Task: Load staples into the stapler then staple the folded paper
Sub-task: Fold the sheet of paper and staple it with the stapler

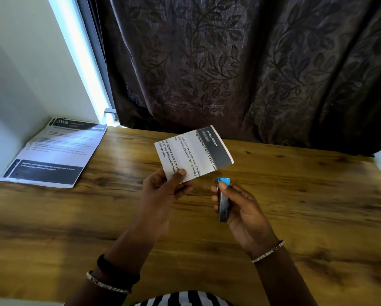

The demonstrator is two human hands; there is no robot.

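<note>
My left hand (163,191) pinches the lower corner of a folded printed paper (196,151), thumb on top, and holds it up above the wooden table (295,206). The sheet tilts up and to the right, with a dark header reading "LIVING ROOM". My right hand (240,206) grips a small stapler (222,202) with a dark metal body and a blue tip. The stapler points up toward the paper's lower right edge, a short gap away. Whether staples sit inside is hidden.
A stack of printed sheets (52,151) lies at the table's far left corner against a white wall. A dark leaf-patterned curtain (229,62) hangs right behind the table's far edge. Bracelets circle both wrists.
</note>
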